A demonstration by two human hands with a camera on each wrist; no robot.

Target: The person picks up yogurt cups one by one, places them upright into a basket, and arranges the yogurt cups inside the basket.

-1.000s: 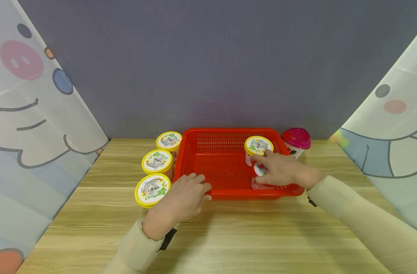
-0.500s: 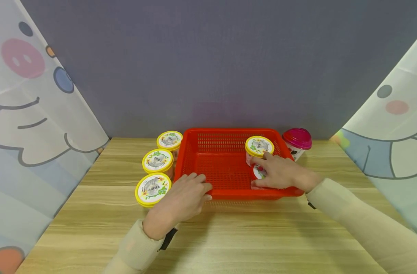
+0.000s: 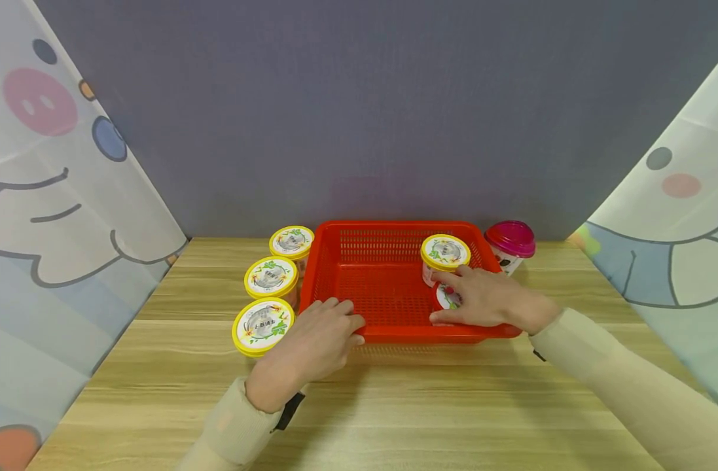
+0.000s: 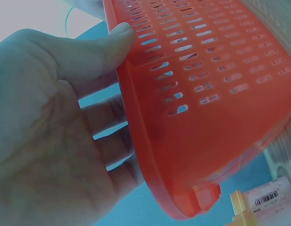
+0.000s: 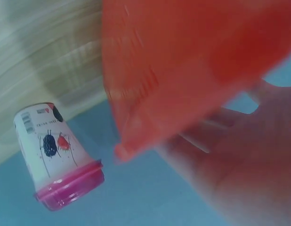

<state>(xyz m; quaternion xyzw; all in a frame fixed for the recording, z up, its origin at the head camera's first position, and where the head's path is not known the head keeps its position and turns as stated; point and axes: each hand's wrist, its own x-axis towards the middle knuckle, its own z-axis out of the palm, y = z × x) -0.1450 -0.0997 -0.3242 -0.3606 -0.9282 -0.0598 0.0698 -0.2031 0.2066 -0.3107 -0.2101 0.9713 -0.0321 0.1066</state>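
Worktop (image 3: pixel 429 405) comes first, then your left hand (image 3: pixel 311 337), gripping the basket (image 3: pixel 417 335) by its front rim: a tug there could drag or tip it. Inside, toward the front right, your right hand (image 3: pixel 488 297) grasps the red cup (image 3: pixel 447 297); a slack hold could drop it. Just behind stands the yellow cup (image 3: pixel 446 251), which a careless lift might topple. Farther, past the right rim, the pink cup (image 3: pixel 510 241) risks a knock should the basket slide.
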